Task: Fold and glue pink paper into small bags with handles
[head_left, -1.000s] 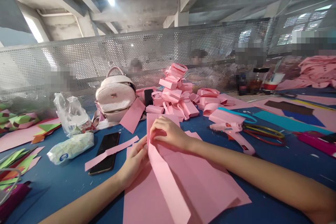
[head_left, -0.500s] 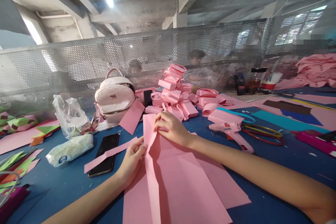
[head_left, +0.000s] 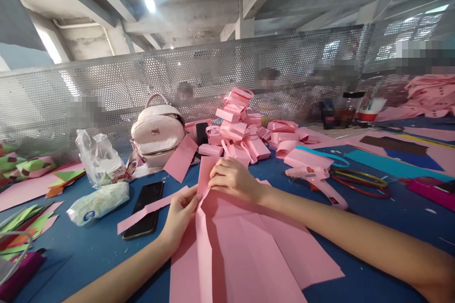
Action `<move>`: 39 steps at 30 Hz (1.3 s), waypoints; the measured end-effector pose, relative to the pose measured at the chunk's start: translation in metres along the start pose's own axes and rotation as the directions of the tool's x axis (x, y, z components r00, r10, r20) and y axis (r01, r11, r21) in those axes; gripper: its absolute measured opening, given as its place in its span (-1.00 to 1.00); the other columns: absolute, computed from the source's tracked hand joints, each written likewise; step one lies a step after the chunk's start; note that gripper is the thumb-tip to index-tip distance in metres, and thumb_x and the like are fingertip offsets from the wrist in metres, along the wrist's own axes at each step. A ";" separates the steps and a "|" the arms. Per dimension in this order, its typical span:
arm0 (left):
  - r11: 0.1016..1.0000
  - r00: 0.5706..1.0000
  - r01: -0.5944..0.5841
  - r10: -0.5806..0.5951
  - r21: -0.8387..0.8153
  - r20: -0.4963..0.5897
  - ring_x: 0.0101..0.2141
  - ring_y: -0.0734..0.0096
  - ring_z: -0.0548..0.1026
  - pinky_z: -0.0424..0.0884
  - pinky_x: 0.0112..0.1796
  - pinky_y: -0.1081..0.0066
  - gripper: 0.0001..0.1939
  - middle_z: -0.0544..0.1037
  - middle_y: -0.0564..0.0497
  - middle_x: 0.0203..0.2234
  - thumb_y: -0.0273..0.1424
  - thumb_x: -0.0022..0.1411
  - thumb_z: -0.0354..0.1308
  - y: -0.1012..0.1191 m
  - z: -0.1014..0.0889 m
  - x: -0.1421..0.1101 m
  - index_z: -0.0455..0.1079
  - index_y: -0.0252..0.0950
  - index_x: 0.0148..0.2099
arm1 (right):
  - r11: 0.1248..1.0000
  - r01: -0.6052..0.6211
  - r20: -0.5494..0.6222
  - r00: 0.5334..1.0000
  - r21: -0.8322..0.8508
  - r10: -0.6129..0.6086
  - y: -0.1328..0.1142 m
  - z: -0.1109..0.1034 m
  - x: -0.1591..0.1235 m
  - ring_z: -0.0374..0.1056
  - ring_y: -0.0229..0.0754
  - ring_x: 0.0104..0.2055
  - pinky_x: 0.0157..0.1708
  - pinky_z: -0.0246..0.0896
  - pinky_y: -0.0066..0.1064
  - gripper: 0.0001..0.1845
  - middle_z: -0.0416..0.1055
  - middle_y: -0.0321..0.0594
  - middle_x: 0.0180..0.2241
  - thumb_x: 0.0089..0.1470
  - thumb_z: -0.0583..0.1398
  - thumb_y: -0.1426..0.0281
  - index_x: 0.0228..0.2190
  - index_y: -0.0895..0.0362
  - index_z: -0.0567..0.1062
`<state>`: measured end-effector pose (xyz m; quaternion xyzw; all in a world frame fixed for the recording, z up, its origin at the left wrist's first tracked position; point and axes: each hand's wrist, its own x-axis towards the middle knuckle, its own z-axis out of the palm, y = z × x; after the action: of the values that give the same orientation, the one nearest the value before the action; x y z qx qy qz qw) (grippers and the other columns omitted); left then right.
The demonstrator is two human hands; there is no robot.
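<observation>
A pink paper sheet (head_left: 203, 241) is folded lengthwise along its left side, with a narrow flap standing up. My left hand (head_left: 180, 213) pinches the left edge of that fold near its far end. On the far part of the fold, my right hand (head_left: 232, 180) grips the paper with fingers curled together. More pink sheets (head_left: 309, 258) lie underneath, spreading to the right. A narrow pink paper strip (head_left: 137, 218) reaches from beside my left hand across a black phone (head_left: 144, 213).
Behind my hands stands a pile of folded pink paper boxes (head_left: 232, 130), with a white backpack (head_left: 158, 135) to its left. A pink glue gun (head_left: 318, 181) lies at right near coiled cords (head_left: 362, 182). A tissue pack (head_left: 97, 202) and plastic bag (head_left: 101, 158) are at left.
The right hand's fingers have curled lower and closer over the far end of the fold. Both hands stay on the paper; the view has shifted slightly.
</observation>
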<state>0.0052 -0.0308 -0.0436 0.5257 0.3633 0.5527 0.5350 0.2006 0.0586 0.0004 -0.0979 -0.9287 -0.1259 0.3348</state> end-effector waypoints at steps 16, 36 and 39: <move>1.000 0.992 0.010 -0.006 -0.026 0.123 0.32 -0.01 0.13 0.10 0.27 0.04 -0.30 0.27 0.02 0.30 -0.49 0.10 0.18 -0.015 -0.007 -0.007 0.29 -0.08 0.30 | 0.998 -0.055 -0.054 0.997 -0.041 0.053 -0.011 -0.007 0.007 0.18 -0.03 0.16 0.12 0.13 -0.18 -0.59 0.34 -0.05 0.10 0.29 0.15 0.18 0.09 0.08 0.40; 0.996 0.988 -0.022 0.009 0.081 0.155 0.08 0.01 0.45 0.42 0.02 0.24 -0.50 0.58 -0.05 0.00 -0.23 0.27 0.27 0.014 0.017 -0.011 0.39 -0.19 0.22 | 0.970 0.081 -0.164 0.979 -0.229 -0.121 -0.023 -0.021 0.013 0.27 -0.21 -0.12 0.10 -0.06 -0.22 -0.71 0.55 -0.37 -0.34 0.32 0.06 0.53 -0.38 0.09 0.50; 0.996 0.985 -0.017 0.002 0.087 0.175 0.06 0.00 0.46 0.40 0.03 0.20 -0.51 0.58 -0.06 -0.01 -0.22 0.27 0.26 0.017 0.017 -0.011 0.40 -0.21 0.21 | 0.970 0.093 -0.190 0.972 -0.224 -0.137 -0.022 -0.021 0.013 0.27 -0.23 -0.13 0.09 -0.05 -0.25 -0.70 0.54 -0.40 -0.36 0.33 0.07 0.54 -0.39 0.07 0.49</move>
<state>0.0171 -0.0475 -0.0260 0.5970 0.3367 0.4903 0.5383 0.1972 0.0326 0.0205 -0.0658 -0.8747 -0.2536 0.4078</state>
